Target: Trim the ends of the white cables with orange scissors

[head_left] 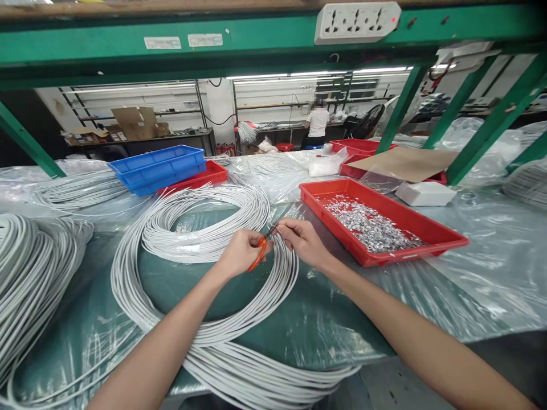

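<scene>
Orange-handled scissors [258,256] w/ dark metal blades are gripped in the L hand [243,250], above round coils of white cable [126,273] mid-tabletop (green, clear-film-covered [325,324]). The R hand [304,242] is closed in a pinch at the blade tips; what's held there can't be told. Twd the tabletop's R edge, a red rectangular plastic tray [342,236] is filled w/ small silvery bits [371,228]; twd the far L corner, a blue rectangular plastic tray [166,171] is seen.
</scene>
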`<state>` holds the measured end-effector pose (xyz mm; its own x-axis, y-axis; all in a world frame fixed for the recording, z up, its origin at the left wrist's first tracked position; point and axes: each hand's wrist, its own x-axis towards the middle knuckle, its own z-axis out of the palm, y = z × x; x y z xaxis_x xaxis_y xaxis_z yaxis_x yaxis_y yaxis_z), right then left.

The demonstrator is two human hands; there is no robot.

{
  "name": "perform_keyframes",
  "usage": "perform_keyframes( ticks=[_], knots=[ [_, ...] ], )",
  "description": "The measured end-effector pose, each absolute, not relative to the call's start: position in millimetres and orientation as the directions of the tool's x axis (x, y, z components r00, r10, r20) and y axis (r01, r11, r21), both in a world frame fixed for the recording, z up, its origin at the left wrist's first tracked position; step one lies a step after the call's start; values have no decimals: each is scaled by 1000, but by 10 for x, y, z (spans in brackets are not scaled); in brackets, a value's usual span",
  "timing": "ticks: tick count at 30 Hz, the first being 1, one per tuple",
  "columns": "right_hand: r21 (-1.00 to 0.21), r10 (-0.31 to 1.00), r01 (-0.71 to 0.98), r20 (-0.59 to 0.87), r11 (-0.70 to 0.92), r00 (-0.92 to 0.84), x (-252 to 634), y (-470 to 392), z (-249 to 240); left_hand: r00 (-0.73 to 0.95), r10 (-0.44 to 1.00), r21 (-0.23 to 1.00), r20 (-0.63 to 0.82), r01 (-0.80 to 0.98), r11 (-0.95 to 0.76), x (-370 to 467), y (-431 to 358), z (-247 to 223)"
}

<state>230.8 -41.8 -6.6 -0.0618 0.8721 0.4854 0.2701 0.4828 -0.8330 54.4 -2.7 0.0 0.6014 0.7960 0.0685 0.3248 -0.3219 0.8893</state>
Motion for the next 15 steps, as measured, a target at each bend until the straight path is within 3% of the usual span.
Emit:
perform_keyframes(
  ticks=[8, 15],
  knots=[
    [-865, 899, 248, 428, 437, -89, 2357, -391, -30, 601, 799, 904, 27, 326, -276, 543, -58, 28],
    [-972, 961, -7, 232, 233, -154, 2386, -388, 28, 609, 793, 908, 17, 323, -268, 541, -45, 24]
  ],
)
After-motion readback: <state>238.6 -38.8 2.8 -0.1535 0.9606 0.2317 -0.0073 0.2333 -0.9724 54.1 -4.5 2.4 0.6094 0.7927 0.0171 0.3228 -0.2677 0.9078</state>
